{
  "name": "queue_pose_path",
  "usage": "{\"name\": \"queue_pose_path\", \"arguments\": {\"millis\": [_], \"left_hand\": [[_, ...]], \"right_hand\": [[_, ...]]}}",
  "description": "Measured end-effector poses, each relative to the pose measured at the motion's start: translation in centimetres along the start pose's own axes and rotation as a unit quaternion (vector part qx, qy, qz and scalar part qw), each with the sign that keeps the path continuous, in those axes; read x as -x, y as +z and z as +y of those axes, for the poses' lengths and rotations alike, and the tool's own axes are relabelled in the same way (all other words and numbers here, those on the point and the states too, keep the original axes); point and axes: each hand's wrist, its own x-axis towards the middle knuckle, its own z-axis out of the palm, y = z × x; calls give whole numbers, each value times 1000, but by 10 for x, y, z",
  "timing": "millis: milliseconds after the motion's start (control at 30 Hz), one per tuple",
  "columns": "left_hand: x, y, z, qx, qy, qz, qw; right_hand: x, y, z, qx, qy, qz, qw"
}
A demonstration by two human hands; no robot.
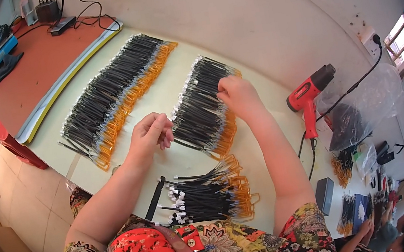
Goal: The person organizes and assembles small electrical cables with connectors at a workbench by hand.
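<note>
Black-sleeved wire leads with white connectors at one end and orange looped ends lie in slanting rows on the pale table. My right hand (238, 96) is over the upper right side of the middle row (195, 103), its fingertips pinched together among the leads; what they grip is hidden. Just left of that row, above the table, my left hand (152, 133) is closed, thumb against curled fingers, and I cannot make out anything in it. A longer row (110, 90) stretches along the left. Closer to me lies a looser pile of leads (206, 197) beside a black strip (155, 198).
A red heat gun (309, 102) stands by the wall on the right, near a clear plastic bag (364, 104). Left of the rows is a reddish-brown mat (42, 67). A grey box (325, 195) sits at the right. Another person's hands (364, 231) appear at lower right.
</note>
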Motion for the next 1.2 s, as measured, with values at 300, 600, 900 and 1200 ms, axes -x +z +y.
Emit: {"name": "queue_pose_path", "arguments": {"millis": [300,600,900,1200], "left_hand": [[-2,1,-2,-10,4,-12,1000],[-2,3,0,-8,12,-16,1000],[0,4,-1,1,23,-9,1000],[3,2,-2,-18,24,-30,999]], "right_hand": [[-34,38,31,56,-1,-42,998],[-26,30,34,39,46,-47,997],[81,-14,-109,-184,-104,-240,948],[102,-5,-120,-108,-108,-202,967]]}}
